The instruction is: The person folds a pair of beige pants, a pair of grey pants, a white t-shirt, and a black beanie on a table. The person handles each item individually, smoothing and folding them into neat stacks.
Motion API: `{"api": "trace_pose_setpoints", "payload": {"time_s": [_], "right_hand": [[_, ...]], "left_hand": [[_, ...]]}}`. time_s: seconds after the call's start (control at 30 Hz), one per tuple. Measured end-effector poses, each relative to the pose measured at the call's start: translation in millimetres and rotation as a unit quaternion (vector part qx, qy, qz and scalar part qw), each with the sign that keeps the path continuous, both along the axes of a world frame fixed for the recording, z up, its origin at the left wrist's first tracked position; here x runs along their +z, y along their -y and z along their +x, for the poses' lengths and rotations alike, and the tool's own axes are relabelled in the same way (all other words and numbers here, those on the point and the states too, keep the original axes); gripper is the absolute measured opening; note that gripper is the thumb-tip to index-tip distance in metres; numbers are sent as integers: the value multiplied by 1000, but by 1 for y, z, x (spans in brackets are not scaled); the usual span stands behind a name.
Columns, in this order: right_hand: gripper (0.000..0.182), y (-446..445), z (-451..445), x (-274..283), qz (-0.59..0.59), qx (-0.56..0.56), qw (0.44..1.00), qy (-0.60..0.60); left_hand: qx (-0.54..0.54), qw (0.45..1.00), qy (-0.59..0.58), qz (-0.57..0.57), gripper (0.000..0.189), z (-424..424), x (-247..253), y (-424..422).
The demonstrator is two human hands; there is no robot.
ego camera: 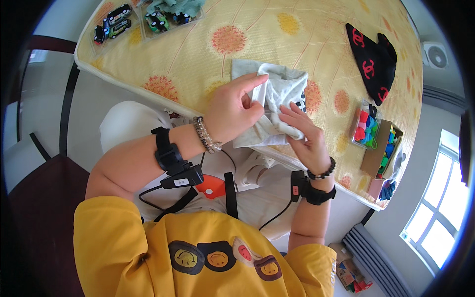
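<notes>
A light grey cloth garment (pixel 287 80) with a dark print lies bunched near the front edge of the table, straight in front of me. My left hand (pixel 237 98) pinches a whitish band of it between thumb and forefinger. On the other side, my right hand (pixel 306 130) grips a folded roll of the same cloth, its fingers on top and the thumb beneath. Part of the garment rests flat under the bunched part. The hands cover some of its lower middle, so its full shape cannot be made out.
A yellow floral tablecloth (pixel 259 41) covers the table. Clear trays with toy cars (pixel 118 28) stand far left. A black cloth with red print (pixel 367 63) lies right, above a clear box of coloured bands (pixel 365 126) and a cardboard box (pixel 376 148) of colourful pieces.
</notes>
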State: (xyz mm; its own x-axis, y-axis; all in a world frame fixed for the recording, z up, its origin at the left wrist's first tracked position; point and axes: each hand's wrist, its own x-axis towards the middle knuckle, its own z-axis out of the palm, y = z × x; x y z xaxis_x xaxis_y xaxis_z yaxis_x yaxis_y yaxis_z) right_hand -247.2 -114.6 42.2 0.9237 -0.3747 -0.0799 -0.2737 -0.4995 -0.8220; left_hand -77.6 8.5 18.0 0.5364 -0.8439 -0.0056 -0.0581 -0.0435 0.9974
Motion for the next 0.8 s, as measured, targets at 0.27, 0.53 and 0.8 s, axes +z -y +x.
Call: {"api": "trace_pose_setpoints", "payload": {"time_s": [0.27, 0.53, 0.8], "right_hand": [[43, -19, 25, -23, -184, -44, 982, -5], [42, 40, -27, -28, 384, -490, 739, 259], [45, 44, -65, -70, 498, -516, 660, 225]], "left_hand": [[-106, 975, 188, -61, 55, -25, -4, 0], [-78, 931, 355, 42, 66, 1, 0, 8], [-172, 875, 332, 308, 84, 30, -2, 20]]}}
